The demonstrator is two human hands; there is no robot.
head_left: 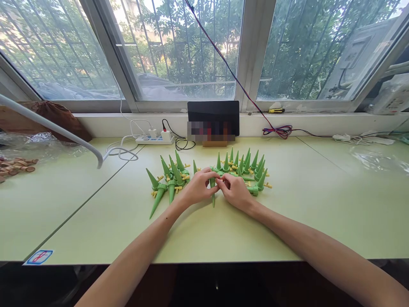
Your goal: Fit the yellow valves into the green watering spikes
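My left hand is wrapped round the top of a green plant watering spike, whose pointed end aims down toward the table's front edge. My right hand pinches at the spike's upper side, its fingertips meeting those of my left hand. Whatever small part lies between the right fingertips is mostly hidden. Left of my hands is a group of similar green spikes with small yellow valves, some standing and some lying. Another group of spikes stands behind and right of my right hand, with one lying spike near my wrist.
A dark screen stands at the back on a brown support. A white power strip with cables lies left of it. A white curved tube reaches in from the left. Bundled wires and a yellow cutter are at the back right.
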